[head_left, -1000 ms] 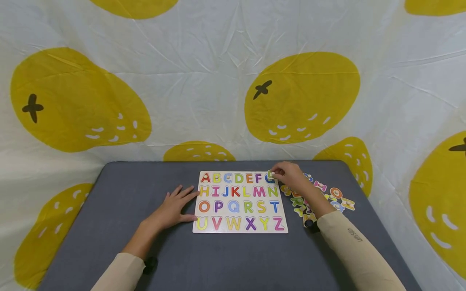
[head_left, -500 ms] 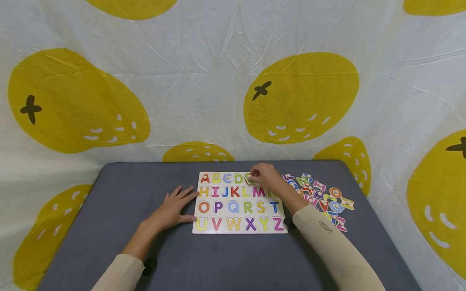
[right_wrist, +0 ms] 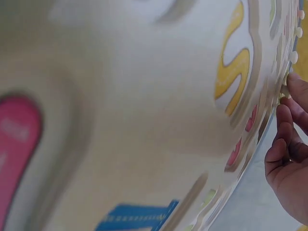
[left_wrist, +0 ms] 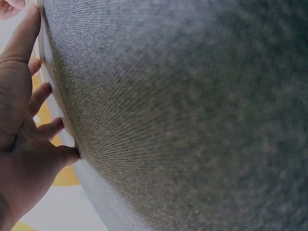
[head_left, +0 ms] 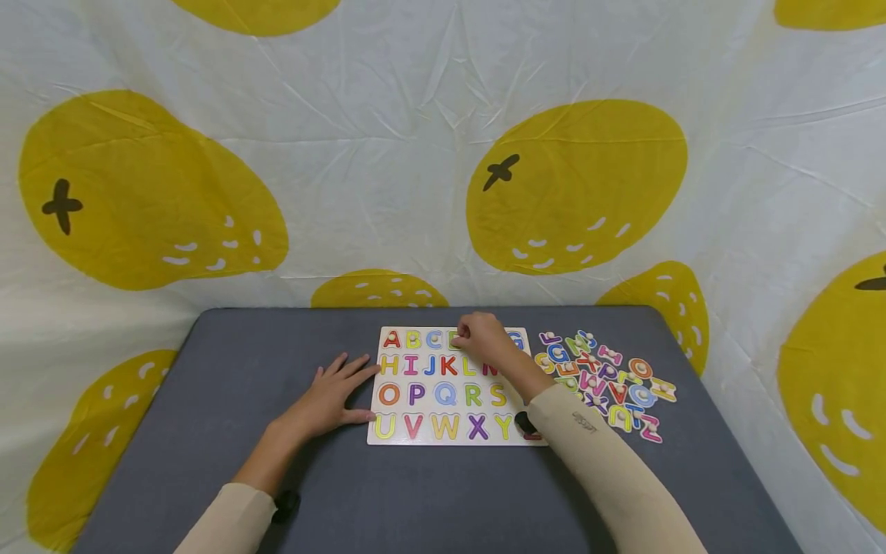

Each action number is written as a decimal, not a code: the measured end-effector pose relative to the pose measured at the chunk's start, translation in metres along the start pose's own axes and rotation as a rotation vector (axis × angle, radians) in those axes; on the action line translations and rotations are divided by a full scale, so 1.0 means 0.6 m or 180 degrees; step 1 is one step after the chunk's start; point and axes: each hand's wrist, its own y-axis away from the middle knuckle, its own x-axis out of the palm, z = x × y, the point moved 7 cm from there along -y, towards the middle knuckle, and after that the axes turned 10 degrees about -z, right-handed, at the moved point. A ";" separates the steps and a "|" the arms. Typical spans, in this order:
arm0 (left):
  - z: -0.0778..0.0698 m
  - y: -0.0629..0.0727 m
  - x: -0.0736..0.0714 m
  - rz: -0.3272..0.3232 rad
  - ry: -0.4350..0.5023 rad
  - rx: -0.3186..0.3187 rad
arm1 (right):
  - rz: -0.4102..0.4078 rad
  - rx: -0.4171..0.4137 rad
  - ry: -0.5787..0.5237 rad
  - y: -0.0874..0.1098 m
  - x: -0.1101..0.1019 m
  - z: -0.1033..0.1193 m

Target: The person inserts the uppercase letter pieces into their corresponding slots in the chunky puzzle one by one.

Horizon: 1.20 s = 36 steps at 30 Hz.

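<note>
A pale alphabet puzzle board (head_left: 443, 438) lies flat on the table, with rows of coloured letters. At its left edge my left hand (head_left: 325, 400) rests on the table, fingers spread, thumb and fingertips touching the edge. My right hand (head_left: 484, 341) is over the top row, at the D place, and pinches a green letter piece (head_left: 454, 337) by its small knob. In the right wrist view, the thumb and a finger of the right hand (right_wrist: 293, 163) meet at that knob; the piece itself is mostly hidden. Knobs stand on the A piece (head_left: 391, 339), B piece and C piece.
A loose heap of knobbed letter pieces (head_left: 602, 377) lies to the right of the board. The table (head_left: 388, 500) is dark grey cloth. Behind it hangs a white curtain (head_left: 388, 192) with yellow fruit shapes. My right forearm covers the board's lower right.
My right hand has moved left along the top row with the green letter piece, from the G place to the D place. My left hand stays put.
</note>
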 end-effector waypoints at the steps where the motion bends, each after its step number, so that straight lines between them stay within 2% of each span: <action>1: 0.000 0.000 0.000 0.0004 -0.0006 -0.0004 | -0.0001 0.0004 0.0032 -0.001 0.003 0.000; 10: -0.003 0.000 -0.003 -0.0008 0.0008 0.0001 | 0.0073 0.0122 0.0042 -0.007 0.020 -0.002; 16: -0.002 0.000 -0.002 -0.0007 -0.0008 0.0008 | 0.0132 0.0182 0.0043 -0.005 0.020 0.000; 20: -0.001 -0.001 -0.001 -0.0007 -0.0010 0.0013 | 0.0125 0.0162 -0.0030 0.000 0.003 0.005; 24: 0.000 -0.001 -0.004 -0.0038 -0.0007 0.0032 | 0.0033 0.0113 -0.0245 0.006 -0.027 0.005; 32: -0.001 -0.001 -0.003 -0.0006 0.0003 0.0033 | -0.0121 -0.0039 -0.0384 0.022 -0.072 -0.029; 36: -0.002 -0.001 -0.004 -0.0004 0.0004 0.0023 | -0.0161 -0.0002 -0.0397 0.036 -0.095 -0.049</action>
